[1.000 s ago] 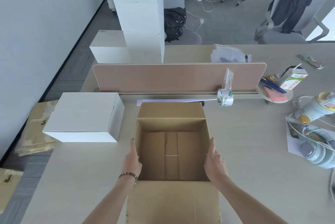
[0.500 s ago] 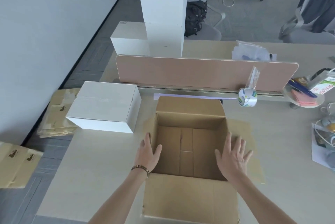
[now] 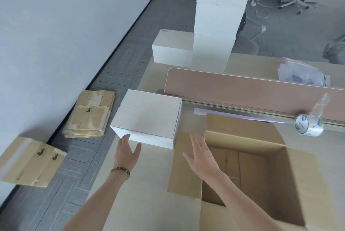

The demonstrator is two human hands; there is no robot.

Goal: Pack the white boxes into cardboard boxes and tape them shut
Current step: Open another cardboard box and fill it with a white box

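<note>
Step now: both hands are going to the white box (image 3: 147,118) to pick it up. That is my guess from how they point at it.
Left hand (image 3: 127,153): fingers are straight and spread, holding nothing. The fingertips are right at the near bottom edge of the white box. I cannot tell if they touch it.
Right hand (image 3: 200,155): fingers are straight and apart, holding nothing. It hangs over the left flap of the cardboard box (image 3: 248,167), near the white box's right corner.
Where the white box is: on the desk (image 3: 147,193), near its left edge, just beside the cardboard box.
Cardboard box: open, flaps folded out, nothing inside that I can see.
How to do it well: put one hand on each side of the white box, palms flat, and squeeze evenly. Lift it level and bring it straight above the opening before letting it down.
Watch out: the flaps can get in the way, so the white box should go over them, not into them.
Tape roll (image 3: 309,125): by the divider (image 3: 242,88), on the far right. It is for later.
More white boxes (image 3: 172,47): stacked behind the divider.
On the floor: flat cardboard boxes (image 3: 89,115) wait in a pile.
</note>
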